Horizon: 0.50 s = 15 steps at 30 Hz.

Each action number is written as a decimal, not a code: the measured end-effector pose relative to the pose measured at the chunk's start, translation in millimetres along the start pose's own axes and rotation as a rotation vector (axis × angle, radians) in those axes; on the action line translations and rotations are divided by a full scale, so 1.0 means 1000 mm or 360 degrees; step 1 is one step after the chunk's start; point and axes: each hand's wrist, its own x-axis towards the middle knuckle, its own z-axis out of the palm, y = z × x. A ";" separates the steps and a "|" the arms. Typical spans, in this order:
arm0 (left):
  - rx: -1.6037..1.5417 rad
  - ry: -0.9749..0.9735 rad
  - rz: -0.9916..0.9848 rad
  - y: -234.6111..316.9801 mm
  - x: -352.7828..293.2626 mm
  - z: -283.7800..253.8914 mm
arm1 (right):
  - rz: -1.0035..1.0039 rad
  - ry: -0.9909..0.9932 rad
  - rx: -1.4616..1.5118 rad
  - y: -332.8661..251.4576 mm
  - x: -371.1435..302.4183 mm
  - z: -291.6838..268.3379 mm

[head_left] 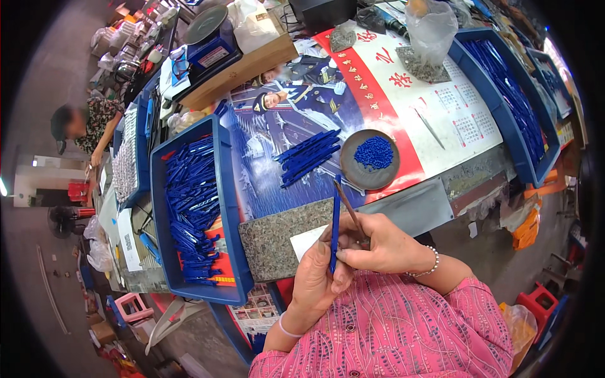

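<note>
Above the table's near edge, my left hand (315, 271) is closed round a narrow blue plastic strip (335, 223) that points upward. My right hand (391, 242) pinches a thin brown stick (350, 208), its tip beside the strip's upper part. Fingers of both hands meet low on the strip and hide its lower portion. Just beyond them sits a round grey dish (392, 169) with small blue pellets (373, 153) in it. Left of the dish lies a loose pile of similar blue strips (309, 156) on a printed poster (265, 195).
A blue tray (225, 183) full of blue strips stands at left; another blue tray (488, 110) holds more at right. Tweezers (430, 129) lie on a calendar sheet. A scale (214, 50) stands at the back. Another person (94, 126) works at far left.
</note>
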 end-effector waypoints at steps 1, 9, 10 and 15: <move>0.0002 0.0000 -0.0005 0.000 0.001 0.000 | 0.0024 -0.0010 -0.0027 -0.002 0.000 0.000; 0.0370 0.0230 0.0123 -0.003 -0.003 0.000 | 0.0006 -0.0026 -0.0014 0.000 0.001 0.001; 0.0368 0.0233 0.0121 -0.005 -0.004 0.001 | -0.0046 -0.0017 -0.0228 0.005 0.000 0.001; 0.0510 0.0455 0.0135 -0.010 -0.001 -0.010 | 0.0076 0.0099 -0.0108 0.027 0.003 0.008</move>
